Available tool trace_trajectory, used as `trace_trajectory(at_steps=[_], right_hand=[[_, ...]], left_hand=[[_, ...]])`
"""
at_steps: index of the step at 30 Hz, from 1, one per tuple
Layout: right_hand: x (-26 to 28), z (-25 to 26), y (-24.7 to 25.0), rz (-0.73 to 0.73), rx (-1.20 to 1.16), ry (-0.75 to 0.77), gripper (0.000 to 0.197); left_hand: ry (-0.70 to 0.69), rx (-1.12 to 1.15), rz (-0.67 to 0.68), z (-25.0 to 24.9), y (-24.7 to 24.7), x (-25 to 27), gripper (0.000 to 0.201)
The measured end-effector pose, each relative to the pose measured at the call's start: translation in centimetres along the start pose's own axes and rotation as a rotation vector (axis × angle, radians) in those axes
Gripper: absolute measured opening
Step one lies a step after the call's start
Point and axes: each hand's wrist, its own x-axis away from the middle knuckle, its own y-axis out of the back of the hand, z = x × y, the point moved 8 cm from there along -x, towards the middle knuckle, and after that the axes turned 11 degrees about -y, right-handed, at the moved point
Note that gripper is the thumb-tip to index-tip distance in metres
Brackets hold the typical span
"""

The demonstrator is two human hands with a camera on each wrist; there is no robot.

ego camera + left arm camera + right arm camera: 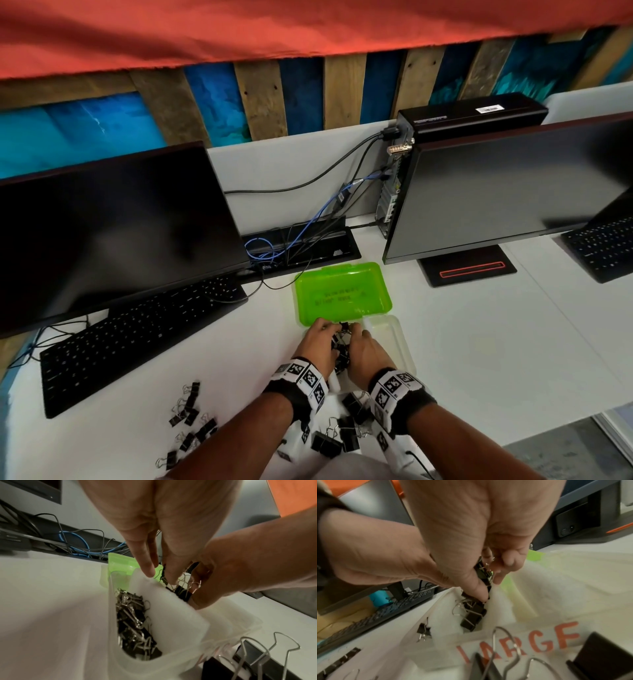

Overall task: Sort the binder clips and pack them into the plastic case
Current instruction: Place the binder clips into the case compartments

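Nearest, large binder clips lie loose on the white desk between the forearms, with smaller clips scattered to the left. Beyond them, both hands meet over the clear plastic case. The left hand and right hand each pinch a bunch of medium clips with curled fingers, lowering it beside a white divider. A filled compartment of small clips sits left of the divider. The green lid lies open behind. Monitors and a keyboard stand farther back.
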Motion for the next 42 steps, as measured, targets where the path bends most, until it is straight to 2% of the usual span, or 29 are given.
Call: trace_trajectory(at_steps=[2,5,9,16,19,22,27,30,33,39,42], right_hand=[[0.2,0.2,0.0,0.005,0.037,0.031,0.048],[1.0,0.9,-0.6,-0.001,0.148,0.088,0.056],[1.3,1.8,-1.0,-0.053,0.144,0.141,0.060],[1.5,1.6,0.6,-0.052,-0.114,0.064,0.060],[0.8,1.4,-0.6,-0.032,-0.141,0.028,0.062],[1.0,1.3,-1.6,0.032,-0.130,-0.003,0.060],[1.8,1.0,-1.9,0.060,-0.106,-0.026,0.062],[1.7,0.9,-1.9,0.052,-0.088,-0.034,0.057],[1.7,1.1,-1.7,0.026,-0.096,-0.034,0.050],[1.8,1.3,-2.0,0.003,-0.188,-0.037,0.042],[1.8,1.6,-2.3,0.005,-0.216,-0.012,0.047]], left_hand=[[-0.004,0.000,-0.001,0.1,0.1,-0.2,0.045],[0.003,0.012,-0.007,0.2,0.0,-0.3,0.030],[0.017,0.040,-0.058,0.2,0.1,-0.1,0.016],[-0.026,0.118,-0.059,0.1,0.2,0.6,0.041],[-0.103,0.018,-0.031,-0.4,0.3,0.8,0.051],[-0.142,-0.165,0.000,-0.2,0.3,1.0,0.049],[-0.124,-0.221,0.084,0.2,-0.3,1.3,0.038],[-0.162,-0.359,0.130,-0.3,-0.2,1.2,0.034],[-0.136,-0.457,0.145,-0.7,0.0,0.9,0.029],[-0.095,-0.361,0.083,-1.1,0.7,1.4,0.028],[-0.137,-0.335,0.090,-0.7,0.4,1.7,0.049]])
